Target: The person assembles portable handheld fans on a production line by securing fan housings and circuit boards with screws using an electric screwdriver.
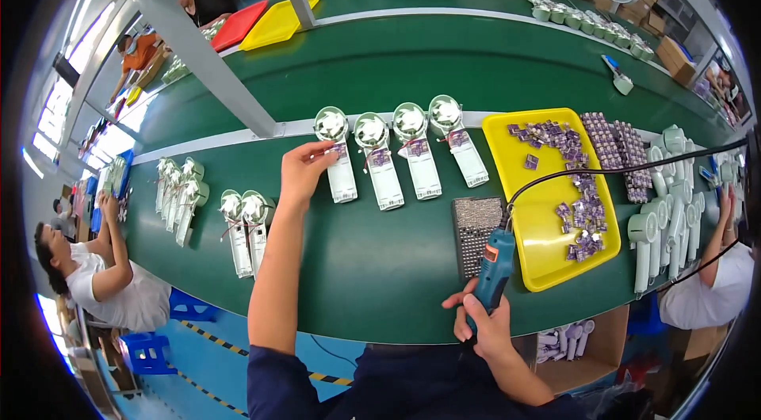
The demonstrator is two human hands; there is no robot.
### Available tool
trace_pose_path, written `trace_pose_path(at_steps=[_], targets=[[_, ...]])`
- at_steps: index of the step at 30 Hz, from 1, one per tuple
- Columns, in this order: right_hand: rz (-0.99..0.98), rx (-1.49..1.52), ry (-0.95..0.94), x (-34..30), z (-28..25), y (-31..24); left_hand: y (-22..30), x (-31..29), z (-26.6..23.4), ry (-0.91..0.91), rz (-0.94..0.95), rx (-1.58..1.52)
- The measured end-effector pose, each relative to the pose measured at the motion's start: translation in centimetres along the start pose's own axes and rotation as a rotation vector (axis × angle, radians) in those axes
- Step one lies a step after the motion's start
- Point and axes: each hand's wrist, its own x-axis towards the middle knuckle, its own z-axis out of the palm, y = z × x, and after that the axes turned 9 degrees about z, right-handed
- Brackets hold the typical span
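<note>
Dark blue cloth sleeve lies nearest my camera; beyond it, right hand wraps around teal cylindrical electric screwdriver. Many small purple circuit boards wait loose in yellow plastic tray. Farther, left hand touches the leftmost of four pale-green plastic housings; whether its fingers clamp something, I cannot tell. All four seem to carry boards, so I judge work partly done.

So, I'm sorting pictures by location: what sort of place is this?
Probably a factory assembly line: a corded power tool, open pale housings in a row, and a yellow tray of small purple parts.
</note>
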Motion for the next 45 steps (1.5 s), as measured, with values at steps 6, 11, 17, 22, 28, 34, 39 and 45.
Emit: trace_pose_path(at_steps=[6, 11, 17, 22, 28, 34, 39, 45], targets=[[-0.045, 0.084, -0.004, -0.6, -1.1, 0.3, 0.5, -0.2, 0.6, -0.045, 0.072, -0.003], [-0.081, 0.131, -0.057, 0.3, -1.9, 0.6, 5.9, -10.8, -1.5, 0.292, 0.325, 0.838], [-0.036, 0.055, -0.006, -0.3, -1.8, -0.2, 4.7, -13.7, -8.2, 0.218, 0.211, 1.184], [0.076, -0.018, -0.074, -0.4, -0.8, -0.3, 3.5, -15.6, -13.9, 0.122, 0.221, 0.994], [-0.155, -0.148, 0.094, -2.1, -3.2, -4.4, 1.2, -14.4, -10.4, 0.044, 0.357, 0.863], [-0.484, -0.612, 0.568, -0.6, -9.1, -16.0, 5.5, -16.5, -4.8, -0.001, 0.223, 0.830], [-0.532, -0.986, 0.644, 4.3, -14.2, -18.9, 5.6, -17.3, 0.6, -0.019, 0.344, 0.619], [-0.342, -1.191, 0.706, 4.5, -13.0, -17.8, 7.5, -18.4, 6.4, -0.221, 0.437, 0.454]])
